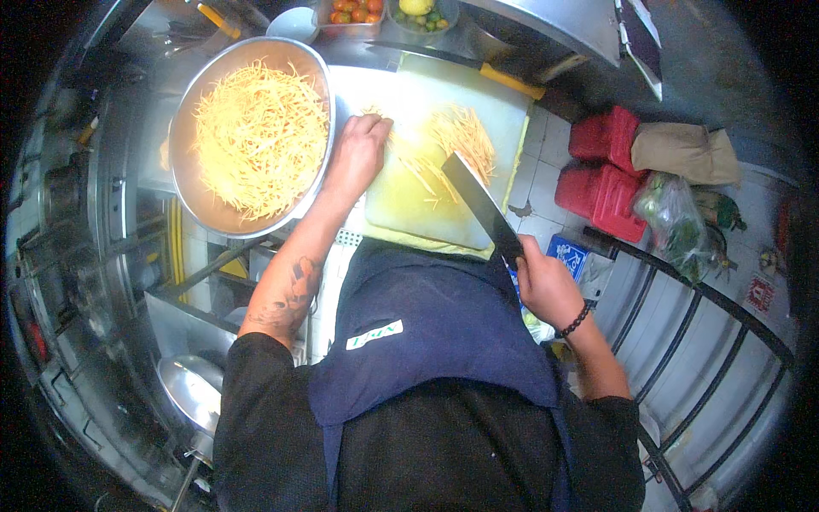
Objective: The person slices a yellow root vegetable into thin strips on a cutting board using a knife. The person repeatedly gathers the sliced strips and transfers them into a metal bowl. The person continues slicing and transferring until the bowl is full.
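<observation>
My right hand (547, 281) grips a cleaver (480, 201) by its handle, the broad dark blade slanting up over the front right of a cutting board (416, 217). A pile of thin orange-yellow shreds (470, 137) lies on the board just beyond the blade, with loose strands to its left. At the board's left edge, my left hand (359, 150) is bent with its fingers down by a few shreds; whether it holds any of them cannot be told. Left of that hand stands a large metal bowl (182, 137) heaped with similar shreds (262, 137).
Behind the board are containers of tomatoes (357, 11) and small green fruit (425, 19), plus a white bowl (293, 25). A yellow-handled tool (512, 82) lies along the far edge. Red bins (601, 198) and a black railing (716, 307) stand at right.
</observation>
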`<state>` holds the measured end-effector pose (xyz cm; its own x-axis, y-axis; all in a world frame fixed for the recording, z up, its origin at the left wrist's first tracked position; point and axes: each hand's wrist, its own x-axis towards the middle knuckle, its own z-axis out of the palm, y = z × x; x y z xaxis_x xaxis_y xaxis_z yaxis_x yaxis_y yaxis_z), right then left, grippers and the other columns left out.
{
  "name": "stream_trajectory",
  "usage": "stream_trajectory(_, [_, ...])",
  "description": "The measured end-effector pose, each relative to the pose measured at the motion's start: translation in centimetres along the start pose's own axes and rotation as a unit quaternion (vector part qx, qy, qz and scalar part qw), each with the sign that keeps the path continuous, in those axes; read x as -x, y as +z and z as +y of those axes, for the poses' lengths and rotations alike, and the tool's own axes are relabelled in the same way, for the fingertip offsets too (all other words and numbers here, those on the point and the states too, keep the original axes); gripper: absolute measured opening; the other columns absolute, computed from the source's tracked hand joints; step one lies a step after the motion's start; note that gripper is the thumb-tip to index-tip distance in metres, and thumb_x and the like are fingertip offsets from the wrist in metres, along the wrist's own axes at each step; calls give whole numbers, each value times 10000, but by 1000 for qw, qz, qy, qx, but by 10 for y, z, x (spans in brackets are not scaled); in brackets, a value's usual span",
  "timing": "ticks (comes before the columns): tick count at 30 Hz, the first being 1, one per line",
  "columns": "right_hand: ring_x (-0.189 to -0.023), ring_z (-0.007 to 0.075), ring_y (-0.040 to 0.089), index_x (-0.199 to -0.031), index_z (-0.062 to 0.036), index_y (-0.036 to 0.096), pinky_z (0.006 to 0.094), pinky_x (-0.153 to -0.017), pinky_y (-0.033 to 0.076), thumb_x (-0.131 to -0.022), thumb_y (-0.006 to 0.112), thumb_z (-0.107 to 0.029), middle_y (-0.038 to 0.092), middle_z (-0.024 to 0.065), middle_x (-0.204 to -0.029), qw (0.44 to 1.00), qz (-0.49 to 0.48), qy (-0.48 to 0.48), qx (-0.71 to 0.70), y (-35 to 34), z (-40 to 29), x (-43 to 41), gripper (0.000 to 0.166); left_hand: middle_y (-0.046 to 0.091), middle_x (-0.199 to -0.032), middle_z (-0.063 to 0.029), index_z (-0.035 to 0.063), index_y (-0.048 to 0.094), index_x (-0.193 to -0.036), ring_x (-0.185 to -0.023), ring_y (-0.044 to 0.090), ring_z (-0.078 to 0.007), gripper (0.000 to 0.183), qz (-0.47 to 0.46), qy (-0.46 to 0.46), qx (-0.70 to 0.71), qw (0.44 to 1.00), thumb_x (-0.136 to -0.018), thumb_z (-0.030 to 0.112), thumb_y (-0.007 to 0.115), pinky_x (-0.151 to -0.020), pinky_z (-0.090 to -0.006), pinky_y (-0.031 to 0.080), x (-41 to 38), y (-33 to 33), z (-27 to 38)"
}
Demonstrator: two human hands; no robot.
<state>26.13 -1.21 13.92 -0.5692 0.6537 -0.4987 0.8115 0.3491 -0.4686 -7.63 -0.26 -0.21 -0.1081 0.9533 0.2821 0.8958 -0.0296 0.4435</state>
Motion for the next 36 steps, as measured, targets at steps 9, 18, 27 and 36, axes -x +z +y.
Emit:
stream_trajectory(9, [-668,486,629,-1276,-53,427,603,-619,485,-934,526,-106,629,278,-699,997,71,16,-30,27,-2,12,360,659,-1004,-104,48,678,-1050,-990,616,-309,238,-61,133,37,988,-814,75,654,-877,-410,508,-6,-15,19])
stream_trajectory(18, [-669,449,658,-1225,-44,440,563,-603,524,-882,501,-60,652,250,-724,993,99,-61,28,45,-36,-35,349,666,-1009,-84,44,704,-982,-967,616,-273,217,-51,123,53,990,-767,58,681,-854,-390,520,30,-26,21])
stream_trajectory(27, [-644,417,668,-1183,-35,439,534,-564,529,-881,479,-63,657,219,-710,982,102,-120,102,51,-41,-70,306,656,-1034,-63,47,706,-991,-991,587,-253,239,-44,111,20,993,-756,79,684,-882,-383,499,47,-8,26])
stream_trajectory(36, [-671,420,671,-1210,-26,434,529,-587,535,-875,487,-53,667,232,-778,986,67,-116,100,47,-40,-67,340,654,-1031,-51,53,710,-1015,-993,583,-240,274,-20,101,33,994,-745,98,702,-893,-382,480,51,-6,25])
